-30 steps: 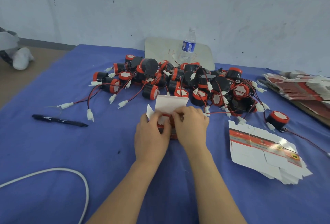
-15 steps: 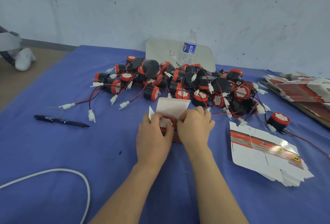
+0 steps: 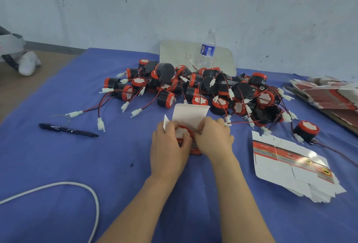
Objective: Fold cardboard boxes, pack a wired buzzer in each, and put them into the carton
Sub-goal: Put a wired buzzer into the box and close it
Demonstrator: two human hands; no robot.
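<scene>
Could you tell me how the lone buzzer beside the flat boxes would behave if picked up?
The lone buzzer looks rigid and compact, probably easy to grip. Its wire trails right and would likely dangle or snag. Laid sideways, it might roll.

Surface (image 3: 58, 165): lying under a blue cloth.
Middle: wired buzzers (image 3: 222, 85) lying heaped.
Left: pen (image 3: 67, 130) and white cable (image 3: 64, 183) lying apart.
Right: flat box blanks (image 3: 286, 167) lying stacked.

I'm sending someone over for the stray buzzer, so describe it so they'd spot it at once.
On the blue table cloth, look right of the big heap of buzzers to the nearer fanned stack of flat boxes. Just past its far corner stands one black buzzer with a red rim, white face up. It alone sits clear of the heap, its wire trailing off right.
</scene>
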